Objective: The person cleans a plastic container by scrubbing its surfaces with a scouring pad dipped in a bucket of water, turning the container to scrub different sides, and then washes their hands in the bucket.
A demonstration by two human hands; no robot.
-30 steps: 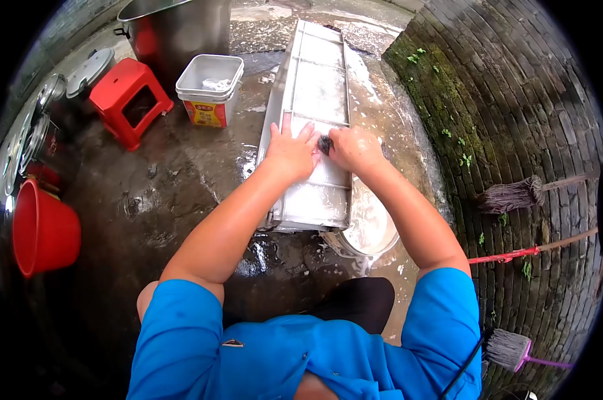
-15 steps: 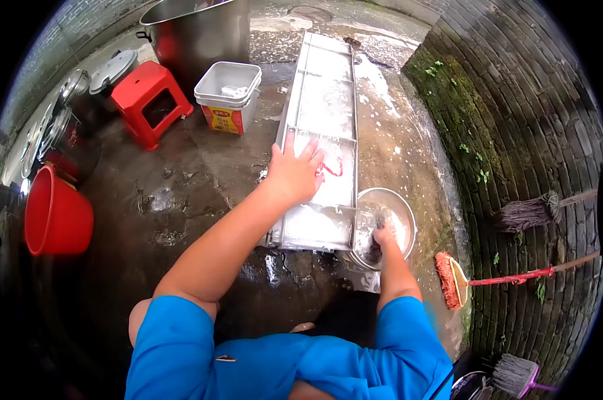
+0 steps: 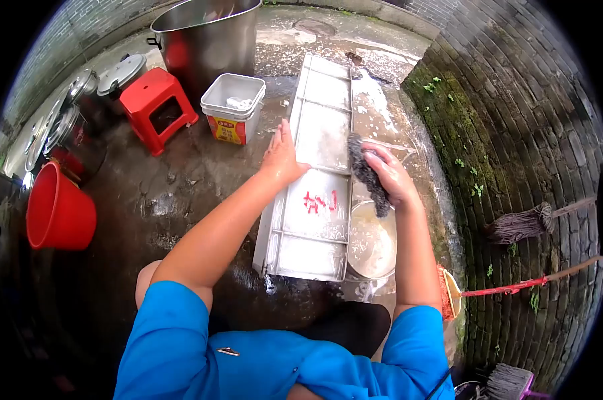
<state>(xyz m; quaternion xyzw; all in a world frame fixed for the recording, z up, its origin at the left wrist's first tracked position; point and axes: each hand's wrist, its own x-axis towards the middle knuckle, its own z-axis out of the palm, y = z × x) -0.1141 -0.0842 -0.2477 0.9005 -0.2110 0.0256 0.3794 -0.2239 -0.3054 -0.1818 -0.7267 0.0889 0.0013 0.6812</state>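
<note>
A long, pale metal panel [image 3: 320, 137] with raised ribs and red marks lies lengthwise in front of me, its surface wet and whitish. My left hand [image 3: 281, 160] rests on its left edge, fingers stretched out and thumb spread across the top. In my right hand [image 3: 389, 175] is a dark grey scouring pad [image 3: 368, 172], held against or close beside the panel's right edge; contact is hard to tell. Just below that hand, a round metal bucket [image 3: 371, 257] of cloudy water stands beside the panel, partly hidden by it.
A large steel pot [image 3: 211, 40], a white square bucket [image 3: 231, 107], a red stool [image 3: 156, 110] and a red bucket [image 3: 60, 213] stand to the left. Lidded pots [image 3: 68, 140] line the far left. A brick wall [image 3: 515, 133] with mops [image 3: 521, 223] bounds the right.
My right hand has come up out of the metal bucket with the scouring pad, to the panel's right edge. My left hand has shifted from the panel's middle to its left edge.
</note>
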